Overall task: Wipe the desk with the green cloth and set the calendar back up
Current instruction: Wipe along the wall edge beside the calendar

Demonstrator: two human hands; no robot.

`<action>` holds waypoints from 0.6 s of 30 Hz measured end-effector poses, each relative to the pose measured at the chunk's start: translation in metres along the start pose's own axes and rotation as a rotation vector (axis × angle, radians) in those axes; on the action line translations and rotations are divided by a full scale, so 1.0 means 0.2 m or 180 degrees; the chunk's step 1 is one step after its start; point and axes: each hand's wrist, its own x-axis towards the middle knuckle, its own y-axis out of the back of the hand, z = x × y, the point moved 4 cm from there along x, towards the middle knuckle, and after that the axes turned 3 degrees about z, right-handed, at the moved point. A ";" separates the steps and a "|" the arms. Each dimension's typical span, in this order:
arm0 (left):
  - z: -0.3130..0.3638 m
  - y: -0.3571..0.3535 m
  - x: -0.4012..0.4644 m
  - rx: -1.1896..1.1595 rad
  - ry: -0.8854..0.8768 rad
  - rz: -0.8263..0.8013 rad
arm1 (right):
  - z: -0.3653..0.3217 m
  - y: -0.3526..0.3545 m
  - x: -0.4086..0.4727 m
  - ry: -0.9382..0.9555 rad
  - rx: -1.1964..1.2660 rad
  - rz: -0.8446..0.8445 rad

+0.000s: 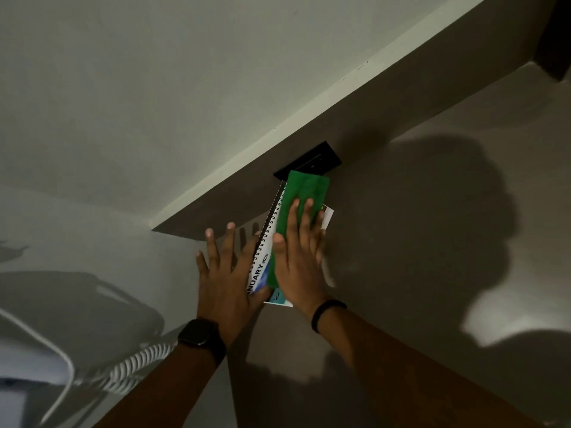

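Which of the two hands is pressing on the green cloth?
The right hand, the one with the thin black band, lies flat on the green cloth. The left hand, with the watch, touches only the calendar.

Right hand (298,261) presses flat on green cloth (301,205) over spiral calendar (262,261). Left hand (227,273), fingers spread, rests at calendar's left edge on desk (432,242).
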 end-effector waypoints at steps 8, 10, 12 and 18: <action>0.03 0.02 0.00 0.0004 0.0027 -0.0026 | -0.06 -0.04 0.01 0.0090 0.0382 0.0264; 0.04 0.03 0.00 -0.0025 -0.0002 -0.0055 | 0.01 -0.06 -0.07 0.0045 0.0209 0.0028; 0.05 0.03 0.00 -0.0056 0.0006 -0.0097 | 0.08 -0.04 -0.03 -0.0101 0.0152 0.0069; 0.06 0.03 0.00 -0.0101 0.0071 -0.0193 | 0.02 -0.03 0.07 0.0037 0.0402 0.0352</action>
